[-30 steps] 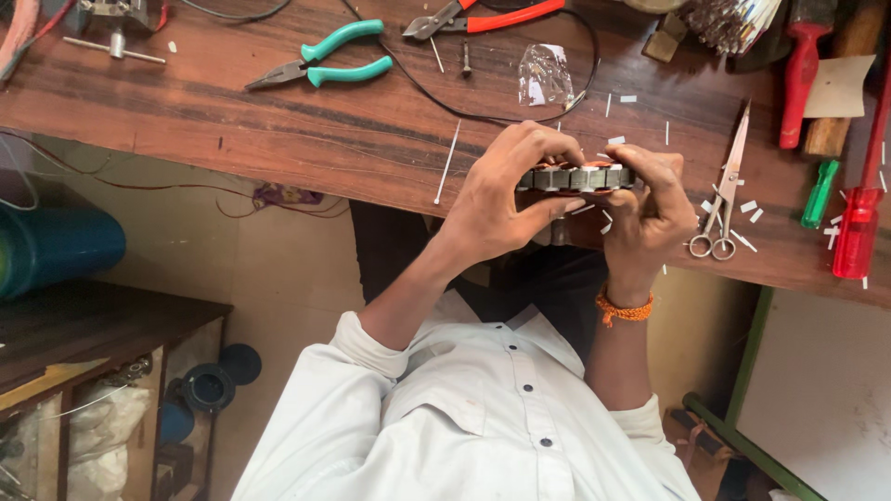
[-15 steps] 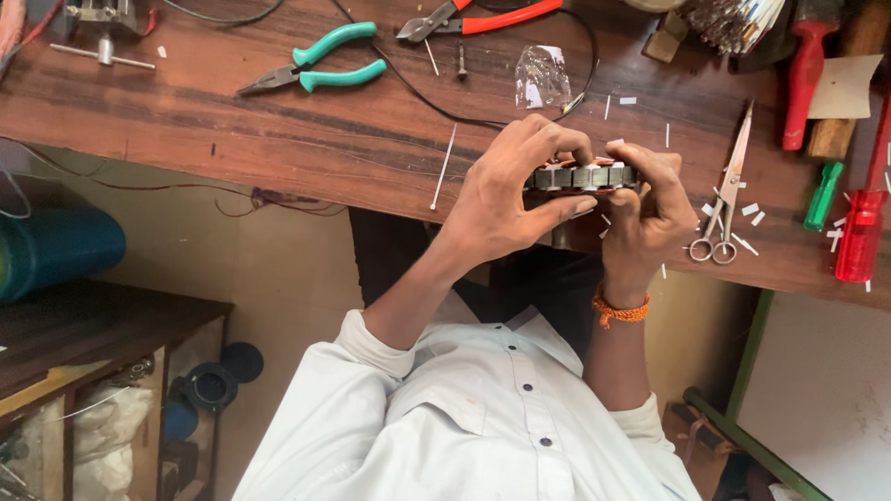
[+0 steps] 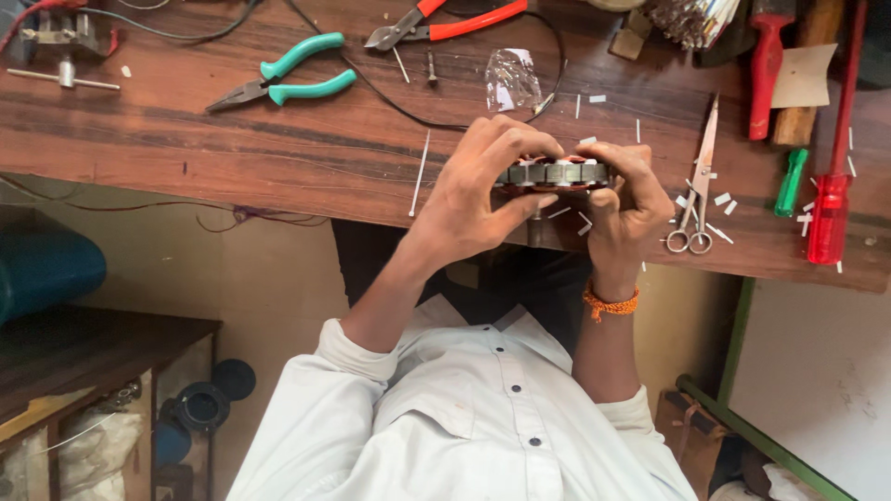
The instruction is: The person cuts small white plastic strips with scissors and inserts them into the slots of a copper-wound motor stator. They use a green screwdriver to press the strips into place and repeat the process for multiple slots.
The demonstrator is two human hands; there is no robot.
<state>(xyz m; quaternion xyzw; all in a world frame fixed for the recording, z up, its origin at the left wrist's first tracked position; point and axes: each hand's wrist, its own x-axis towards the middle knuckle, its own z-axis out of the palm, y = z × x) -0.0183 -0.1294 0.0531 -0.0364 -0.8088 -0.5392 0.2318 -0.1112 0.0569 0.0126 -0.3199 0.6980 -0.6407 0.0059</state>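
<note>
Both my hands hold a round grey metal motor core point(image 3: 555, 173) with slotted sides and a reddish inside, edge-on just above the wooden workbench point(image 3: 232, 158). My left hand point(image 3: 473, 190) wraps its left side, fingers over the top and thumb underneath. My right hand point(image 3: 631, 199), with an orange band at the wrist, grips the right side. The fingers hide most of the core's face.
On the bench lie teal-handled pliers point(image 3: 288, 82), red-handled cutters point(image 3: 455, 20), a clear plastic bag point(image 3: 512, 79), scissors point(image 3: 698, 186), a green screwdriver point(image 3: 789, 181), a red screwdriver point(image 3: 831, 204), a small vise point(image 3: 60, 46), black wire and several white paper strips. A blue drum point(image 3: 37, 264) stands below left.
</note>
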